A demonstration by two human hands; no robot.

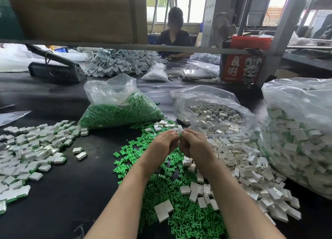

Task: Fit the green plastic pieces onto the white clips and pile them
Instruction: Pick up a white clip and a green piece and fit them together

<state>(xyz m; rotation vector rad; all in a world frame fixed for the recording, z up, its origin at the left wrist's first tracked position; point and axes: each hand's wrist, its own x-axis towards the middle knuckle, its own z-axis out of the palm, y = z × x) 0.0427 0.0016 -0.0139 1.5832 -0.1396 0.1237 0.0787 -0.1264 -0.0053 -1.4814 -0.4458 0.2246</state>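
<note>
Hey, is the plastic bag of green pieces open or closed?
Open. The bag of green pieces has its mouth loose and untied, and green pieces lie spilled beside it.

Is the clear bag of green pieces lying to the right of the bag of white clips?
No, the bag of green pieces lies left of the bag of white clips, beyond both hands.

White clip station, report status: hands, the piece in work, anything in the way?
Left hand and right hand both pinching one white clip, green piece at its base. Nothing obstructing.
</note>
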